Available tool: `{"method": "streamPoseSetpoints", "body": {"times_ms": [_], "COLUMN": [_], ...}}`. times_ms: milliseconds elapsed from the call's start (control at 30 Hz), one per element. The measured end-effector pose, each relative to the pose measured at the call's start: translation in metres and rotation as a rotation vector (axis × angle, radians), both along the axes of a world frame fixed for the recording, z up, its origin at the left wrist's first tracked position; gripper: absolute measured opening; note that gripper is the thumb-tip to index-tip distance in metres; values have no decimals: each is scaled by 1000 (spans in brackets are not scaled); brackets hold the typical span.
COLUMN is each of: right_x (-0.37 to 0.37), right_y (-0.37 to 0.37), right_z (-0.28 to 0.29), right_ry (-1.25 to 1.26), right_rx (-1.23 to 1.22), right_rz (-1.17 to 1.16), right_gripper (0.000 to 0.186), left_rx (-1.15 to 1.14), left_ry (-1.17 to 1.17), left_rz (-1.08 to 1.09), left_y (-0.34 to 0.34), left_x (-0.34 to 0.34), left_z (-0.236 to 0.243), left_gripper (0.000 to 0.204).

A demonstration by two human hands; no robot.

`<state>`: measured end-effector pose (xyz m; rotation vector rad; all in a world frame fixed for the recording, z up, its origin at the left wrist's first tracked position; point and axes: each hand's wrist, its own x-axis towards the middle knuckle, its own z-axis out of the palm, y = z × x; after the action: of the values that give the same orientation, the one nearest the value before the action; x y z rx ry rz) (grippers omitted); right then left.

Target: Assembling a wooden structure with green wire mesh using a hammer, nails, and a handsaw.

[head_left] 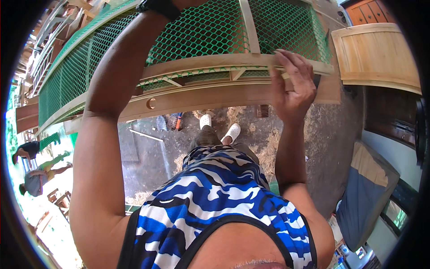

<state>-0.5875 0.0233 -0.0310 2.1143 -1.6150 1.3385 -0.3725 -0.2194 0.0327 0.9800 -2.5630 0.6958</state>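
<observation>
In front of me lies a long wooden frame [197, 65] covered with green plastic mesh [201, 33]. A crossbar [250, 27] runs across the mesh to the front rail. My right hand [293, 87] is at the right part of that rail. Its fingers reach over the wood, half bent and slightly blurred, the thumb apart from them; I see nothing held. My left arm stretches across the mesh toward the far side, a black band [163, 8] round the wrist. Only a bit of my left hand [190, 2] shows at the top edge, its fingers cut off.
The frame rests on a wooden board [197, 98] with a round hole. A light wooden panel [378, 56] stands at right, above a covered bulky item [365, 193]. Tools with an orange handle [178, 122] lie on the floor near my feet. Two people are at far left.
</observation>
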Motion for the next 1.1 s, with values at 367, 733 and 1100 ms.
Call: {"method": "streamPoseSetpoints", "body": {"times_ms": [367, 733, 1100], "right_x": [23, 29, 28], "right_y": [33, 38, 37], "right_z": [-25, -16, 5], "right_ry": [105, 222, 191], "right_rx": [-31, 113, 125], "right_rz": [-27, -101, -63], "right_gripper": [47, 53, 37], "left_rx": [14, -120, 102], "left_ry": [47, -14, 141], "left_rz": [-93, -139, 26], "left_y": [-6, -3, -18], "left_x": [0, 2, 1], "left_z": [-3, -4, -12], "left_gripper": [34, 27, 54]}}
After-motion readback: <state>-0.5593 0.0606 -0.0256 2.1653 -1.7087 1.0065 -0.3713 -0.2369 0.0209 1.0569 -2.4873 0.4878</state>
